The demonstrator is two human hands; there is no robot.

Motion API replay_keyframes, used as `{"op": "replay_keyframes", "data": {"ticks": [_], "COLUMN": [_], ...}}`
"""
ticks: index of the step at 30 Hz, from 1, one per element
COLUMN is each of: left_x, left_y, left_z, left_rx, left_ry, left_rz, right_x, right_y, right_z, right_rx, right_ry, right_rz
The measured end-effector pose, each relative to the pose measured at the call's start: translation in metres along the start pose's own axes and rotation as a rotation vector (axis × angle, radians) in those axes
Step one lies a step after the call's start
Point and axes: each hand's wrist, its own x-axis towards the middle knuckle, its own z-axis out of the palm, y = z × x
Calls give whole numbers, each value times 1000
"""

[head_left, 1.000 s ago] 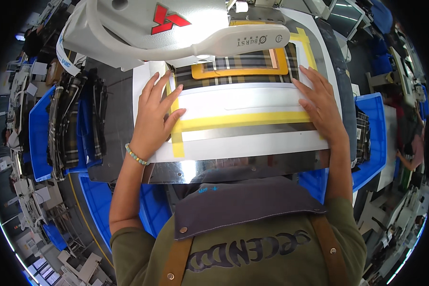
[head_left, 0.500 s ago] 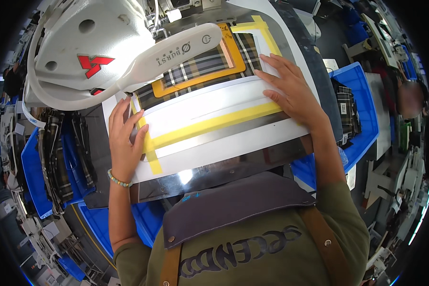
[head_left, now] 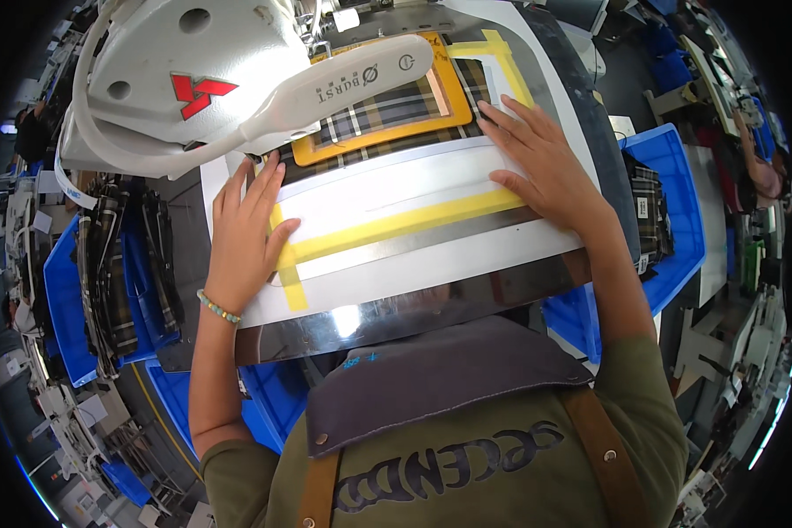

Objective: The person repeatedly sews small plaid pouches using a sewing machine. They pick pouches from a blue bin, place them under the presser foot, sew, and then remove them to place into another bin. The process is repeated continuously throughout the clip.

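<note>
A piece of dark plaid fabric (head_left: 374,113) lies under the sewing machine head, with a yellow-orange rectangular frame (head_left: 387,135) on top of it. In front of the fabric is a white sheet (head_left: 387,189), edged with yellow tape (head_left: 396,231). My left hand (head_left: 248,224) rests open on the left border, fingertips by the fabric's left corner. On the right border, my right hand (head_left: 541,167) lies spread, its fingertips at the fabric's right edge. Neither hand grips anything. A lamp head partly covers the frame and fabric.
The white sewing machine (head_left: 194,70) and its lamp (head_left: 352,84) overhang the work from the upper left. Blue bins (head_left: 62,299) with plaid pieces (head_left: 106,290) stand on the left; another blue bin (head_left: 691,220) with plaid pieces is on the right. A glossy dark table edge (head_left: 414,304) runs in front of me.
My left hand has slid forward along the left border, its fingers straighter and closer together. My right hand stays on the right border. The whole view has shifted slightly.
</note>
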Motion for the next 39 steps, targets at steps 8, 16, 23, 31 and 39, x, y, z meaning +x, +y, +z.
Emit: {"op": "replay_keyframes", "data": {"ticks": [8, 16, 23, 31, 39], "left_x": [39, 46, 22, 21, 24], "left_y": [-33, -42, -16, 51, 35], "left_z": [12, 15, 10, 21, 19], "left_rx": [78, 138, 49, -135, -14], "left_ry": [75, 103, 209, 138, 52], "left_rz": [38, 44, 73, -3, -41], "right_x": [42, 52, 34, 32, 28], "right_y": [39, 34, 28, 25, 25], "right_z": [22, 18, 14, 25, 24], "right_rx": [-169, -211, -63, -45, -16], "right_ry": [29, 5, 80, 76, 77], "right_rz": [1, -4, -11, 43, 43]}}
